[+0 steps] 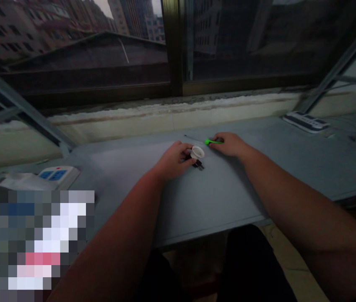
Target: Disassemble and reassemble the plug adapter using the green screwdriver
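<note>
My left hand point(174, 159) is closed around a small white and black piece just above or on the grey table. Its top is a round white cup-shaped socket point(198, 152) with a wide rim. Below that, a black plug-like part point(198, 164) with metal-looking ends points to the lower right. My right hand point(230, 144) grips the bright green handle of a screwdriver point(213, 141). The thin shaft extends left, beyond the white socket and apart from it. Fingers hide part of both held things.
The grey table point(209, 201) runs below a window with a ledge point(171, 111). A white power strip point(58, 176) with blue sockets lies at left, another dark-and-white strip point(306, 121) at far right. Metal frame legs point(33, 117) rise at both sides. The lower left is pixelated.
</note>
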A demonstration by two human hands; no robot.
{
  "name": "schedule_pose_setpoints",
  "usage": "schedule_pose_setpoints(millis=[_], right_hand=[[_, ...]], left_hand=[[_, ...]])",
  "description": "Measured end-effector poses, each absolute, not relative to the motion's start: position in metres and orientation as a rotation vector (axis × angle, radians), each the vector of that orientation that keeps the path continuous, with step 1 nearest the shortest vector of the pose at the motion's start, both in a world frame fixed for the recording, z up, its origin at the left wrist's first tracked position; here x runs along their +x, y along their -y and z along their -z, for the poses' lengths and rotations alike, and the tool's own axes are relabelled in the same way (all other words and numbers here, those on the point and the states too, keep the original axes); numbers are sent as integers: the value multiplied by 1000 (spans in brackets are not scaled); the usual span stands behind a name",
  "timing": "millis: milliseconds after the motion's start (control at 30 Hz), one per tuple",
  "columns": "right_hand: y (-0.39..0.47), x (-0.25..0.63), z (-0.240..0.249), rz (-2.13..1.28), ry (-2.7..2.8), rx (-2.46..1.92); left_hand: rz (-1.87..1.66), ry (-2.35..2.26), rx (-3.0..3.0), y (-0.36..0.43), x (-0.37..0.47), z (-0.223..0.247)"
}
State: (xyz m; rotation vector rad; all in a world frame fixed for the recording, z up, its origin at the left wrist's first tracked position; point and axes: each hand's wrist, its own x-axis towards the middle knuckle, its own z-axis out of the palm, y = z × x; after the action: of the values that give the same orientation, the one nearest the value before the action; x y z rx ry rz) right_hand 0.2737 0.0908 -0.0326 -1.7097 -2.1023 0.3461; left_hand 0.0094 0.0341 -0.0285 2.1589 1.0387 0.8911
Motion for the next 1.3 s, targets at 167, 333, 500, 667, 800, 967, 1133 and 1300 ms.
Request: schedule_pose_setpoints(millis=[167, 333, 500, 667, 800, 967, 1133, 1300], right_hand=[[-95, 269, 42, -266, 2040, -1750], [-97, 263, 52, -164, 2004, -1761], [-97, 255, 57, -89, 1983, -1766], [-97, 251, 60, -51, 1983, -1763], [-96, 251, 62, -52, 1996, -1760], [-96, 252, 64, -65, 1999, -1770], [-97, 252, 66, -70, 1984, -1781], [-96, 255, 70, -71, 1994, -1754]], left_hand=[[-1022, -1087, 2220, -35, 15, 26], [-1097, -1109, 2312, -30, 20, 19], [-1075, -1027, 2369, -28, 21, 16], [-1134, -1110, 2313, -32, 15, 18], [-1120, -1093, 2228, -32, 12, 18], [-1075, -1166, 2277, -29, 13, 16], [-1037, -1153, 2338, -27, 13, 14], [-1043, -1103, 2227, -30, 14, 23]])
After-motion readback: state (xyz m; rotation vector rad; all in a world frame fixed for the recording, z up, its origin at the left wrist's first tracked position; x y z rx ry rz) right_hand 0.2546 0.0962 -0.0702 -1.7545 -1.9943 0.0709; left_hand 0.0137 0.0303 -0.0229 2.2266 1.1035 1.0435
